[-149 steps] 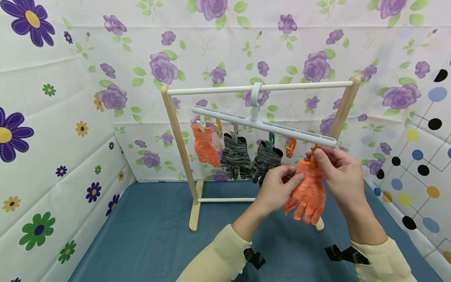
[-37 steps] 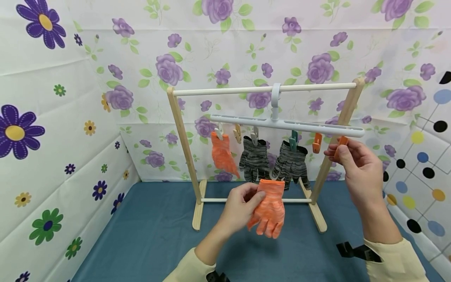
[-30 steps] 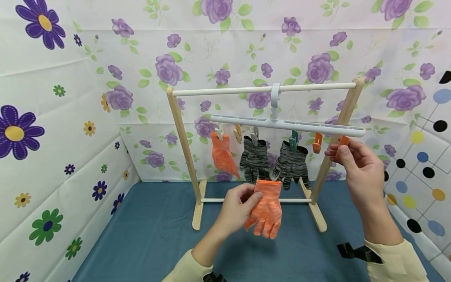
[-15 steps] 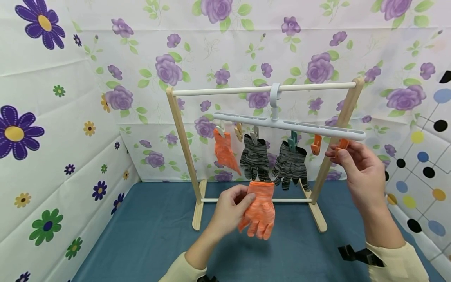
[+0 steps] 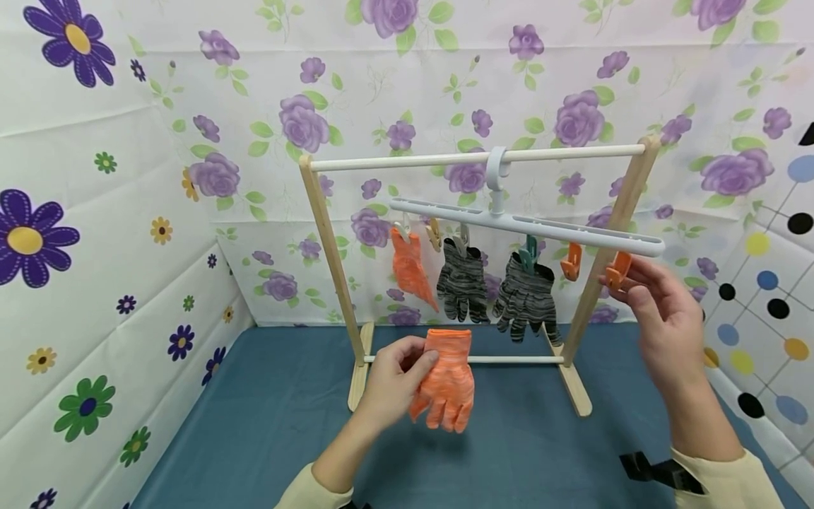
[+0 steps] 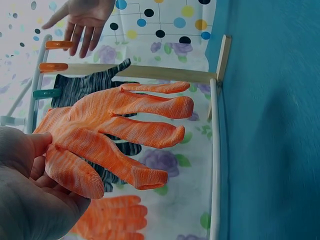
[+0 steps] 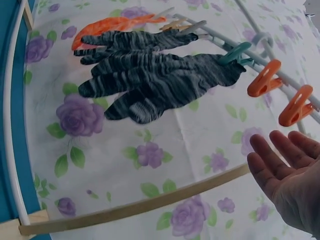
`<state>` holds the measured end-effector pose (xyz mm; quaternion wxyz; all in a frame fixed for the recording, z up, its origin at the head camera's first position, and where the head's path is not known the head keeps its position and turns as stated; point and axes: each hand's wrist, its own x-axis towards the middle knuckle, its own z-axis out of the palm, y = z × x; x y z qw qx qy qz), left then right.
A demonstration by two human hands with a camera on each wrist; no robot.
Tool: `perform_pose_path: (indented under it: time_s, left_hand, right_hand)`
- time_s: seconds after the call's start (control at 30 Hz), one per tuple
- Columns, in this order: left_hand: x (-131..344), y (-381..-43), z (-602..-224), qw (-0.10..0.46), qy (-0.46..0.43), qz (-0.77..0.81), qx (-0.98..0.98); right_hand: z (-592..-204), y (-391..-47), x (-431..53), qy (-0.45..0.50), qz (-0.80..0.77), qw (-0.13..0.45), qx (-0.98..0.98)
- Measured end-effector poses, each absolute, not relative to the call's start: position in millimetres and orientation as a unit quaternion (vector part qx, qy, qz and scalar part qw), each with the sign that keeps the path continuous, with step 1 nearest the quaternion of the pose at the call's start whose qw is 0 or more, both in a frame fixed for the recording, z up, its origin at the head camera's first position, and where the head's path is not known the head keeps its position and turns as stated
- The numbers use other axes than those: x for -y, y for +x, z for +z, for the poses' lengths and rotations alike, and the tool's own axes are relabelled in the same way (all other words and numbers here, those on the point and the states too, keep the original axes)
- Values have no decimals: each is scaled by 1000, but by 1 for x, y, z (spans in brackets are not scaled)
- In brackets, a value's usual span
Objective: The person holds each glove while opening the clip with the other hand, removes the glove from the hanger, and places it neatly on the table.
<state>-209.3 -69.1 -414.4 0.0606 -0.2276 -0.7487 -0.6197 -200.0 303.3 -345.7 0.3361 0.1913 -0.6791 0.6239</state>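
My left hand (image 5: 391, 385) pinches an orange knitted glove (image 5: 449, 382) at its cuff side between thumb and fingers. The glove hangs fingers down above the blue cloth, below the hanger. My right hand (image 5: 670, 329) is beside the end orange clothespin (image 5: 617, 271), its fingers spread and relaxed. In the right wrist view a gap shows between those fingertips and the clothespin (image 7: 296, 106). A second orange clothespin (image 5: 571, 261) hangs just left of it, holding nothing. Both hang from the light grey hanger (image 5: 540, 227), which tilts down to the right.
Two black-and-grey gloves (image 5: 462, 283) and another orange glove (image 5: 412, 268) hang clipped along the hanger. A yellowish clothespin (image 5: 434, 234) there holds nothing. The hanger hooks over the white bar (image 5: 407, 162) of a wooden rack (image 5: 331, 268) on blue cloth (image 5: 254, 424).
Five seconds ago both hands were at the glove under the end clothespin. The left hand has since carried the glove down and left. The right fingers have let go of the clothespin.
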Motion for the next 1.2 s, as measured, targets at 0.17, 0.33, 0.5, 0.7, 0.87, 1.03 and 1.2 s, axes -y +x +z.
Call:
perform_pose_path:
  time_s: [0.17,0.33,0.5,0.7,0.87,1.03,1.2]
  left_hand:
    - [80,-209,-416,64,-216,-618,753]
    - [92,-208,-416,69,-203,-613,760]
    - [105,-206,-417,81,-192,-609,765]
    - [121,-205,-420,92,-174,-604,772]
    - [133,-205,-420,108,-156,-597,779]
    - [146,-203,-422,113,-142,-594,784]
    - [160,-201,-426,121,-125,-591,788]
  right_hand:
    - [-351,-197,-309,187,572,358,714]
    - [-359,-197,-317,191,556,368,720]
    - [-367,-199,-325,208,543,379,720]
    - [-376,-199,-331,212,516,387,734]
    - [-384,-200,-338,216,485,397,748]
    - [-390,-200,-340,225,463,405,756]
    - [-396,-195,-343,194,454,391,777]
